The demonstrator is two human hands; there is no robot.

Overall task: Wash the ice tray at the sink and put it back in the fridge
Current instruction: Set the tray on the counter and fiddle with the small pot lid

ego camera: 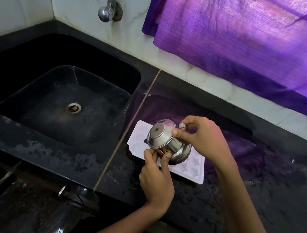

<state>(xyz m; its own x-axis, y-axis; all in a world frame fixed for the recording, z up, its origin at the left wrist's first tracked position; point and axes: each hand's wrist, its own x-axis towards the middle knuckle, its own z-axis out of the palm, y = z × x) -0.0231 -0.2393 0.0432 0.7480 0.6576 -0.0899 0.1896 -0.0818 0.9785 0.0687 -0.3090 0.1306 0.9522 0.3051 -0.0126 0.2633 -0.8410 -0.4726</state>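
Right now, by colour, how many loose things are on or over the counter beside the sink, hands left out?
White: 1, the ice tray lying flat on the counter.
Silver: 1, the steel pot, tilted over the tray, held by the left hand and right hand.
Total: 2

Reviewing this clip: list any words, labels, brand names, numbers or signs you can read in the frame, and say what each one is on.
No text in this frame can be read.
Sticker on the steel cup, near the left hand: red and yellow marks only, partly covered by the fingers, too small and blurred to read.
Ice tray: moulded star and round shapes, no lettering visible.
Tap, sink, purple curtain: no writing visible.
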